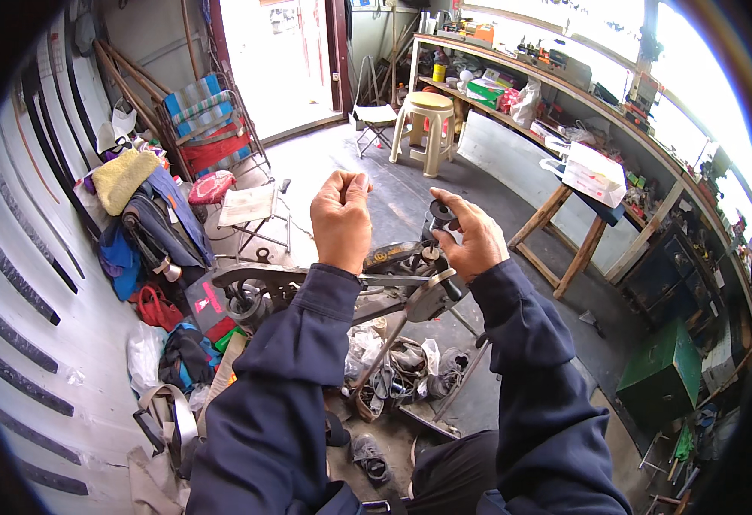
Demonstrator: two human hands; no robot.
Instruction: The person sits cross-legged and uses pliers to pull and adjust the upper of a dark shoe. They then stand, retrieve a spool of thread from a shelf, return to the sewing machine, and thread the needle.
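Note:
My left hand (342, 221) is raised in front of me, fingers curled in and thumb pressed to the index finger. Whatever it pinches, if anything, is too small to see. To its right, at about the same height, my right hand (476, 236) has thumb and fingers round a small black spool-like cylinder (439, 215). Directly below both hands stands a dark metal hand machine, perhaps a shoe-stitching machine, with a round grey wheel (432, 296) and a long arm (264, 273) reaching left. The hands partly cover its top.
A bin of shoes and bags (402, 378) sits under the machine. Folding chairs (251, 206) and piled bags (157, 215) stand left. A round stool (426, 116) is ahead. A wooden stool (556, 232) and a cluttered workbench (530, 73) are right, with a green box (664, 369).

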